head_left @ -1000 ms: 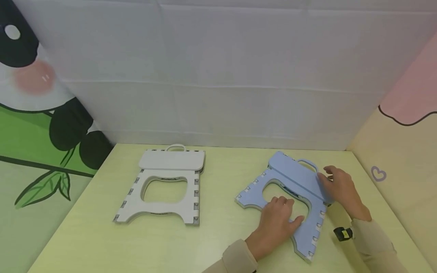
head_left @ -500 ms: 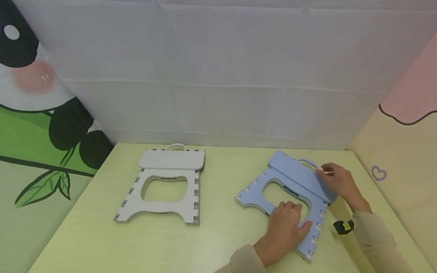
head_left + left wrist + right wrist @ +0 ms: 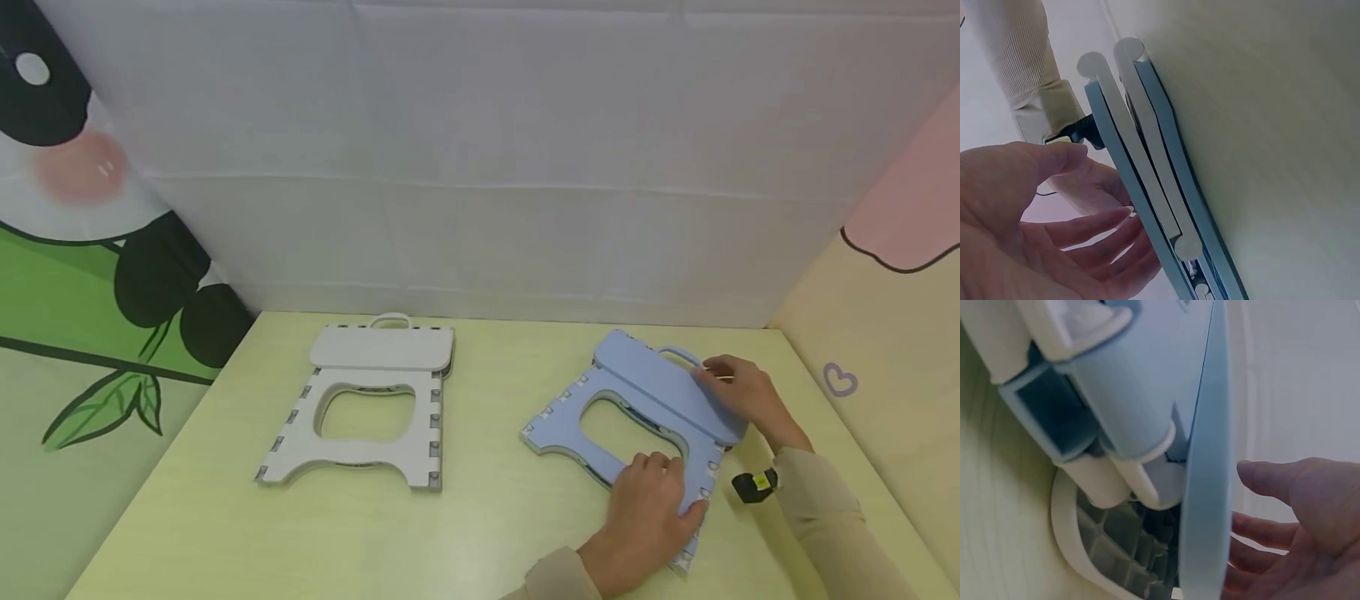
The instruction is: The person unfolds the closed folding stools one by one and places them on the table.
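Note:
A light-blue folding step stool (image 3: 660,392) lies folded flat on the table, turned at an angle, with its handle at the far side. My left hand (image 3: 647,521) rests over its near right leg, fingertips at the cut-out's lower edge. In the left wrist view the left fingers (image 3: 1107,247) touch the stool's face while the thumb stands apart. My right hand (image 3: 742,393) is at the seat's right end, beside the handle. In the right wrist view the right fingers (image 3: 1263,528) reach the seat panel's outer face, their tips partly hidden, with the thumb off it.
A white folding step stool (image 3: 382,346), also folded flat, lies to the left on the pale yellow table (image 3: 225,533). A white sheet (image 3: 487,167) hangs behind. Painted walls stand at both sides. A black device (image 3: 752,487) is strapped at the right wrist.
My left hand has slid to the right across the blue folding step stool onto its near right leg. The right hand stays at the seat's end, and both stools lie as before.

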{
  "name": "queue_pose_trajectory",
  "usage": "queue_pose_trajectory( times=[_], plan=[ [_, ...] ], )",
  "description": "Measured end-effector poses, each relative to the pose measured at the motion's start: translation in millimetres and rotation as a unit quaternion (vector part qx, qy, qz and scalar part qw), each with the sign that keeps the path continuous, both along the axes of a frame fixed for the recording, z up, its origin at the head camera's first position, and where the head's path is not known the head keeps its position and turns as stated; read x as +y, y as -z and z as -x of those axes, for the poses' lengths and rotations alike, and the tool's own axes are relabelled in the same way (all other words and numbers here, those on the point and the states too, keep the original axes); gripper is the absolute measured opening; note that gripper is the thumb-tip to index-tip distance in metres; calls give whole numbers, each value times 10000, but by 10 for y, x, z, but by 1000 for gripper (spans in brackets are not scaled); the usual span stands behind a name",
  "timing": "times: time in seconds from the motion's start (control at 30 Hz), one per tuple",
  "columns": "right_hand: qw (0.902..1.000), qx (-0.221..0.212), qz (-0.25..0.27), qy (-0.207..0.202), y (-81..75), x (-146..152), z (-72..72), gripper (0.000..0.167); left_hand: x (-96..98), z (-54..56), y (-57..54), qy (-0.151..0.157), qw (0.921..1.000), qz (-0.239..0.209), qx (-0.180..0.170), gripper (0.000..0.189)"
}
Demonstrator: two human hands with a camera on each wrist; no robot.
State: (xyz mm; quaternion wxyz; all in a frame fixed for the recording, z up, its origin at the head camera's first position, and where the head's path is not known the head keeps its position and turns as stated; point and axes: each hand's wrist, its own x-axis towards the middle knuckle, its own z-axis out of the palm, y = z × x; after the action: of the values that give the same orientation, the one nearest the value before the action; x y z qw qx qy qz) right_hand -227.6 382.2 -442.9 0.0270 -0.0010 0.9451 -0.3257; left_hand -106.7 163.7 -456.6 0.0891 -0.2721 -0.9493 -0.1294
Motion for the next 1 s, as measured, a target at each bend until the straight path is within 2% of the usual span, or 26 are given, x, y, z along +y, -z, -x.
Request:
queue_pose_trajectory(
  times=[0.17, 0.33, 0.4, 0.53, 0.67, 0.8, 1.0],
  plan=[
    [9998, -186, 41, -26, -2, 5, 43, 62, 61, -48, 17, -57, 9997, 184, 114, 51],
    [9995, -314, 48, -48, 11, 14, 90, 63, 126, -74, 29, 11, 9997, 236, -45, 59],
    [9993, -360, 61, -87, 14, 20, 107, 64, 149, -81, 25, 78, 9992, 350, -155, 64],
    [9989, -397, 102, -214, 18, 34, 139, 65, 188, -99, 21, 159, 9967, 775, -157, 75],
    [9987, -344, 177, -335, 36, 40, 171, 63, 208, -109, 40, 188, 9938, 1089, 126, 82],
    [9978, -261, 321, -513, 52, 41, 195, 59, 219, -114, 60, 157, 9923, 1159, 403, 83],
    [9961, -176, 428, -754, 36, 40, 212, 55, 219, -102, 67, 225, 9916, 1199, 419, 79]
  ],
)
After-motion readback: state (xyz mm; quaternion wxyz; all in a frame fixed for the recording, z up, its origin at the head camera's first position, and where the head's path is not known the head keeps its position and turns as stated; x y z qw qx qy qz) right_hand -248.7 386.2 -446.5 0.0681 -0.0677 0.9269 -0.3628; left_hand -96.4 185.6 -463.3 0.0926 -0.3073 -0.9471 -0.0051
